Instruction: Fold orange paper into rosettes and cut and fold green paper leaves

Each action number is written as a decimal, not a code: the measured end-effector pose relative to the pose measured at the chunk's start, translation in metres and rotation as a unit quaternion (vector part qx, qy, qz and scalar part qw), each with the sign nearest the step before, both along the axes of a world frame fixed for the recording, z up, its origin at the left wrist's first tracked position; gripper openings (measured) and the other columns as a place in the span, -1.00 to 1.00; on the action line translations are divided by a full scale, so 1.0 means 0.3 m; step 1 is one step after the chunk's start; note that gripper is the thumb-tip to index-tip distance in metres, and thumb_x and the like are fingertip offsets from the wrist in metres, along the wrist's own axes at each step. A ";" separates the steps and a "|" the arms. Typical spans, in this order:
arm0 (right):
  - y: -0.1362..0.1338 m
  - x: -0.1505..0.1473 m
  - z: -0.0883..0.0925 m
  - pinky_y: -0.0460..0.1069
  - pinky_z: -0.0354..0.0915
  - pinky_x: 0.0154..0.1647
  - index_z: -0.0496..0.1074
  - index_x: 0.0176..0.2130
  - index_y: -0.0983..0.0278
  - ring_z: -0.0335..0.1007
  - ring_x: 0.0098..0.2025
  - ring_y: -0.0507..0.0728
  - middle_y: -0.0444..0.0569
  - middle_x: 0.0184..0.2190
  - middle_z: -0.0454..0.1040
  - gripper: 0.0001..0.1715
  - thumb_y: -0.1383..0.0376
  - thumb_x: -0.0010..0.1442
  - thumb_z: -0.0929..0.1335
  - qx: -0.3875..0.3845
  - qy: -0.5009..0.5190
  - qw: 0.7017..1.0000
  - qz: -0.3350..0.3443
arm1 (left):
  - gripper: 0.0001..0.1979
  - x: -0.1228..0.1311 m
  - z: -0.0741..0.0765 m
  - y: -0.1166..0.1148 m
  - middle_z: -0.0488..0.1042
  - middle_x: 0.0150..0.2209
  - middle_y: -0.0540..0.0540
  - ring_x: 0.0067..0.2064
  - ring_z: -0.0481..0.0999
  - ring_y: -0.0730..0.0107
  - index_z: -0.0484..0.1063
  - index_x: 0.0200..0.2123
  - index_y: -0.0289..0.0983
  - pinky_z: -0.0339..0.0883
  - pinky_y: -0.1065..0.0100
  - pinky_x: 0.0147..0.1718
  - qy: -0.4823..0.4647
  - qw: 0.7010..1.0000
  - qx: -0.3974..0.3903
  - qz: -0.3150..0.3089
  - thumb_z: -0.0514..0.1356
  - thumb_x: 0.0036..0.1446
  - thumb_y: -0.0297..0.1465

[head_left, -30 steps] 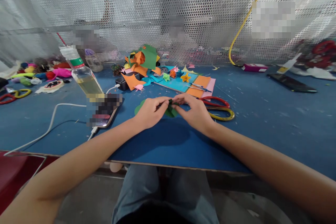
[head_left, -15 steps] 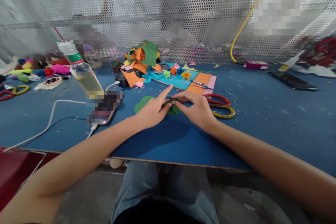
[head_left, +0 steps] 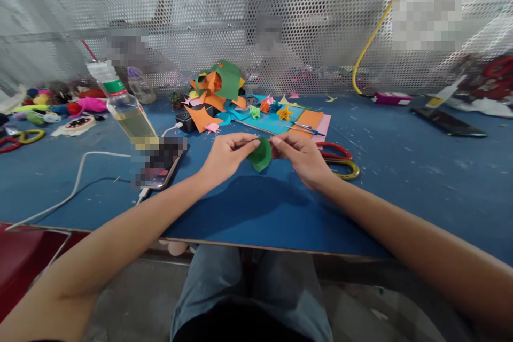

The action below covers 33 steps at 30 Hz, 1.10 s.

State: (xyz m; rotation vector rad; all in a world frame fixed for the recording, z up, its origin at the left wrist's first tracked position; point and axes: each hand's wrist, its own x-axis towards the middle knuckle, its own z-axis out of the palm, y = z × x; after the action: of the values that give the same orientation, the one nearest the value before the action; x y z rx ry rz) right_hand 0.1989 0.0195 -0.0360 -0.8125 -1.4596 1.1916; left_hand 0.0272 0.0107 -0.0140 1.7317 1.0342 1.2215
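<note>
A small green paper piece (head_left: 260, 155) is held up above the blue table (head_left: 248, 214), between my hands. My left hand (head_left: 228, 155) pinches its upper left edge between thumb and fingers. On its right side, my right hand (head_left: 300, 155) has thumb and forefinger pressed together at the paper's edge. Scissors with red and yellow handles (head_left: 345, 169) lie just right of my right hand, their blades hidden. Behind the hands are small folded paper flowers, one of them orange-yellow (head_left: 285, 113), on a light blue sheet (head_left: 272, 123).
A phone (head_left: 170, 163) with a white cable and a tilted bottle (head_left: 132, 117) are at left. Behind stands a heap of paper scraps (head_left: 228, 81). Orange sheets (head_left: 308, 119) lie behind my right hand. A dark phone (head_left: 449, 122) and a purple box (head_left: 391, 98) are at right.
The green paper has been lifted off the table and turned upright. My left hand has moved up and left, its forefinger now bent in. My hands are farther apart.
</note>
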 end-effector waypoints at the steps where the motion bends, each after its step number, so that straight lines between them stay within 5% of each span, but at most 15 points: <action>1: 0.001 -0.002 -0.004 -0.06 0.33 -0.31 0.44 -0.40 0.25 0.36 -0.42 0.01 -0.14 -0.49 0.43 -0.73 0.09 0.03 0.39 -0.012 -0.007 1.000 0.027 | -0.82 0.000 0.000 0.002 0.57 -0.36 -0.09 -0.35 0.50 0.41 0.53 -0.32 -0.32 0.35 0.40 -0.34 -0.008 1.000 0.009 0.009 0.21 0.04 -0.36; 6: -0.008 -0.014 -0.016 -0.05 0.36 -0.33 0.49 -0.41 0.27 0.39 -0.44 0.02 -0.12 -0.50 0.46 -0.68 0.06 0.01 0.40 -0.027 -0.032 0.995 0.092 | -0.90 -0.004 0.000 0.004 0.53 -0.39 -0.08 -0.31 0.48 0.39 0.56 -0.42 -0.28 0.33 0.38 -0.30 0.005 0.995 0.091 0.030 0.24 0.01 -0.40; 13: -0.016 -0.005 -0.006 -0.06 0.36 -0.32 0.49 -0.36 0.25 0.39 -0.43 0.02 -0.12 -0.49 0.45 -0.65 0.02 0.05 0.37 0.003 -0.019 0.998 0.067 | -0.84 0.001 -0.008 0.000 0.55 -0.45 -0.08 -0.45 0.46 0.45 0.56 -0.38 -0.32 0.32 0.40 -0.45 -0.023 0.999 -0.002 0.024 0.26 -0.04 -0.35; 16: -0.022 -0.009 -0.001 -0.02 0.39 -0.33 0.44 -0.25 0.25 0.42 -0.37 0.06 -0.07 -0.36 0.48 -0.59 0.00 0.05 0.35 -0.007 -0.002 0.995 0.100 | -0.83 -0.003 -0.006 0.000 0.55 -0.46 -0.08 -0.46 0.45 0.46 0.55 -0.39 -0.34 0.31 0.42 -0.45 0.014 0.998 0.028 0.052 0.25 -0.04 -0.35; 20: -0.014 -0.012 -0.008 0.02 0.40 -0.30 0.39 -0.19 0.30 0.43 -0.32 0.10 -0.01 -0.31 0.49 -0.61 0.10 0.04 0.37 0.028 -0.079 0.996 0.001 | -0.81 -0.009 -0.013 0.002 0.55 -0.40 -0.10 -0.39 0.48 0.43 0.53 -0.35 -0.35 0.34 0.41 -0.41 0.064 0.995 0.062 0.051 0.23 0.00 -0.34; 26: 0.000 0.004 -0.015 0.06 0.34 -0.22 0.43 -0.28 0.29 0.42 -0.32 0.12 -0.04 -0.39 0.48 -0.77 0.19 0.10 0.31 0.100 -0.146 0.980 -0.094 | -0.76 -0.005 -0.031 0.012 0.57 -0.35 -0.09 -0.36 0.52 0.42 0.51 -0.29 -0.32 0.39 0.42 -0.37 0.004 1.000 0.010 -0.022 0.28 -0.05 -0.31; 33: -0.012 0.007 -0.007 -0.01 0.32 -0.34 0.43 -0.29 0.27 0.40 -0.39 0.08 -0.08 -0.41 0.48 -0.84 0.28 0.10 0.31 0.142 -0.172 0.963 -0.149 | -0.80 -0.005 -0.017 0.014 0.55 -0.41 -0.08 -0.42 0.48 0.47 0.51 -0.28 -0.35 0.37 0.42 -0.41 0.029 0.999 0.010 0.027 0.21 0.00 -0.40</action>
State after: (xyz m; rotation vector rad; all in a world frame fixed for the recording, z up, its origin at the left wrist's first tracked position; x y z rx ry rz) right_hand 0.2011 0.0161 -0.0381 -1.0290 -1.6707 0.6157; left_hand 0.0256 0.0150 -0.0191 1.7732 1.1125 1.2249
